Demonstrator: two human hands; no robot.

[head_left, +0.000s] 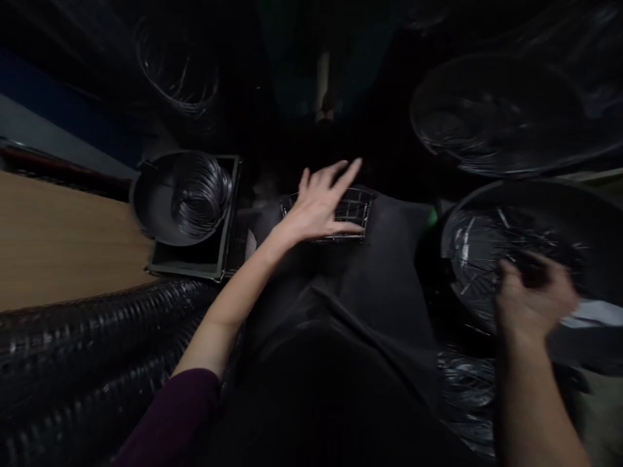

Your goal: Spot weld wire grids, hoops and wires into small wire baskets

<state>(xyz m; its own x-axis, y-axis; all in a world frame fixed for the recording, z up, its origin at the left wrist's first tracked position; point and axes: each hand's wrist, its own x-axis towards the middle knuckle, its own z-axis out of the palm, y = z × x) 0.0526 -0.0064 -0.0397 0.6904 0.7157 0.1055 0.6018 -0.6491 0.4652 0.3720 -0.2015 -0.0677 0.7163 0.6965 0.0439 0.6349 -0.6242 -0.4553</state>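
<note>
My left hand (pixel 318 204) is stretched out with its fingers spread, holding nothing. It hovers over a small wire basket (pixel 354 206) of dark metal mesh, which sits at my lap and is partly hidden by the hand. At the right, my right hand (pixel 535 292) reaches over a wide dark basin (pixel 525 194). Loose thin metal pieces (pixel 474 250), like short wires, lie in that basin. Thumb and fingers of this hand are curved and blurred, so whether they grip any of the pieces cannot be made out.
A round pan (pixel 154 204) with a stack of wire rings (pixel 202 194) rests on a dark crate (pixel 221 253) at left. Long stacks of wire rings (pixel 97 344) lie below. Another ring stack (pixel 178 71) stands farther back. A plastic-covered round container (pixel 501 117) is at upper right.
</note>
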